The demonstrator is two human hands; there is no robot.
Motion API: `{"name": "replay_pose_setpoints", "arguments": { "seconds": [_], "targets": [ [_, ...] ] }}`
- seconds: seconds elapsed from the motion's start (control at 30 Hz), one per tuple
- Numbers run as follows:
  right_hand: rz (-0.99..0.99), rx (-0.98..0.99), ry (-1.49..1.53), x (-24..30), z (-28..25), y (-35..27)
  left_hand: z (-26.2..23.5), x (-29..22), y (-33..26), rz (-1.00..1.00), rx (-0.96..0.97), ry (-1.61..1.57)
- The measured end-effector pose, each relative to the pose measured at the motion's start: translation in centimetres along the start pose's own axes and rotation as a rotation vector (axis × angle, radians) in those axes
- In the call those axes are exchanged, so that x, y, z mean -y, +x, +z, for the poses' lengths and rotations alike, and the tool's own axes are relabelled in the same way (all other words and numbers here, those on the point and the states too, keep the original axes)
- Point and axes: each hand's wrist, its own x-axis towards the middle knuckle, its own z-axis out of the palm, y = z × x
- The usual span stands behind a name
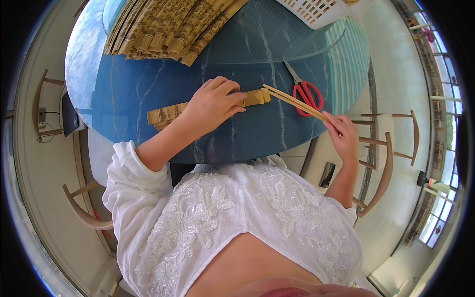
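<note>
My left hand [213,101] curves over gold printed paper chopstick sleeves [166,115] that lie on the table, its thumb and fingers closed on the upper one. Beyond my fingertips juts the right end of that sleeve [257,97]. Between the thumb and fingers of my right hand [342,132] is a pair of wooden chopsticks [297,103], slanting up to the left. Their far tips are close to the sleeve's right end; whether they touch it I cannot tell. Red-handled scissors [308,94] lie partly behind the chopsticks, blades pointing away.
A large pile of gold patterned sleeves [168,29] covers the far left of the round blue marbled table [237,136]. At the far right stands a white perforated basket [314,12]. Wooden chairs [386,168] are on both sides, and a dark screen [69,114] is at the left.
</note>
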Motion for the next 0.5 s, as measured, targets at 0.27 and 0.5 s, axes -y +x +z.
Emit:
{"name": "replay_pose_setpoints", "arguments": {
  "seconds": [0.27, 0.5],
  "targets": [
    [0.037, 0.043, -0.022, -0.2, -0.4, -0.6, 1.5, -0.4, 1.9, 0.010, 0.049, -0.025],
    [0.016, 0.062, 0.011, -0.7, -0.2, -0.3, 2.8, -0.1, 2.3, -0.083, 0.068, -0.175]
  ]
}}
